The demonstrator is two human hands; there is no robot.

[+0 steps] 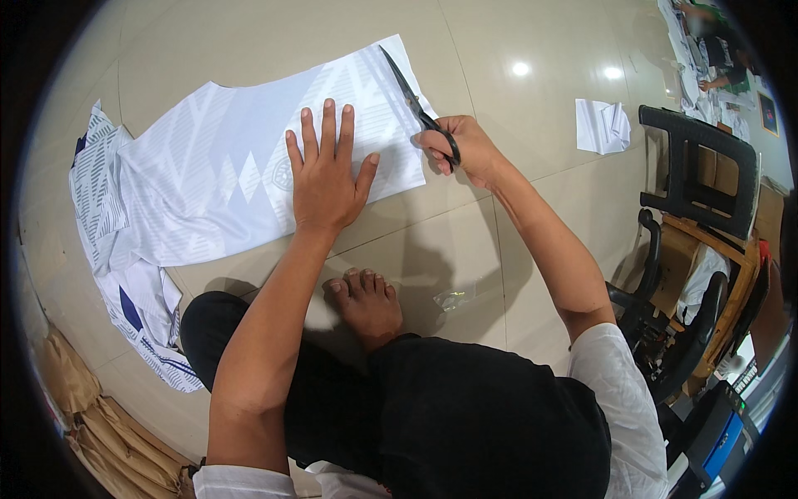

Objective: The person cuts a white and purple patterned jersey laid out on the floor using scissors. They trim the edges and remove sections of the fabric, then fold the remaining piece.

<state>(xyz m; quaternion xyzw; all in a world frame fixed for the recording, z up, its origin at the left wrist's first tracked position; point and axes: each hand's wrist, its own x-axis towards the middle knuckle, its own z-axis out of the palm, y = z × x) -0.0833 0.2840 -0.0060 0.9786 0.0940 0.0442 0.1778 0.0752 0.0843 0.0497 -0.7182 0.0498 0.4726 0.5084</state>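
A pale white and light-blue patterned fabric panel lies spread on the tiled floor in front of me. My left hand presses flat on it near its right end, fingers spread. My right hand grips the black handles of a pair of scissors beside the panel's right edge. The blades point up and to the left, lying over the fabric along that edge; whether they are parted I cannot tell. Bunched white cloth with dark stripes and navy patches joins or lies against the panel's left end.
A folded white cloth piece lies on the floor at the right. Beyond it are a black plastic stool, a black-armed chair and a wooden cabinet. Brown wrapping lies lower left. Another person handles white cloth at the far upper right.
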